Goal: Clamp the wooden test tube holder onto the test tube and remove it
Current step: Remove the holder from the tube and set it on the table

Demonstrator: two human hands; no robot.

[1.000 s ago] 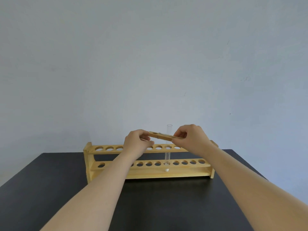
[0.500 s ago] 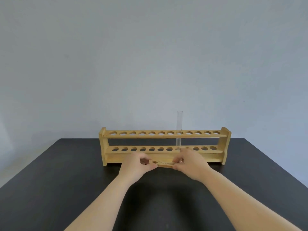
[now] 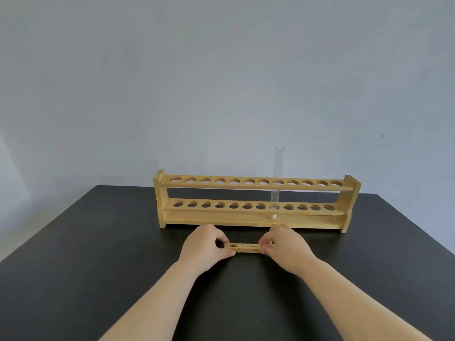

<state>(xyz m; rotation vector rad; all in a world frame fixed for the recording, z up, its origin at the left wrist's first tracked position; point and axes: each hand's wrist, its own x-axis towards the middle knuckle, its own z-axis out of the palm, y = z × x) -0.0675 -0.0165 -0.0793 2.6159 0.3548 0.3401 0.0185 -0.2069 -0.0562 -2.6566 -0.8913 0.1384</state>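
A clear glass test tube (image 3: 277, 173) stands upright in a wooden rack (image 3: 253, 217), right of the rack's middle. In front of the rack the wooden test tube holder (image 3: 246, 247) lies lengthwise on the black table, its round jaw end to the left. My left hand (image 3: 205, 244) pinches the jaw end. My right hand (image 3: 286, 246) pinches the handle end. The holder is apart from the tube.
The black table (image 3: 98, 254) runs out to edges at left and right. The rack stands near the table's far edge, in front of a plain pale wall (image 3: 221, 82). Its other holes hold nothing.
Both hands brought the holder down from tube height, in front of the rack's top rail, to the table surface in front of the rack. The view shifted too.
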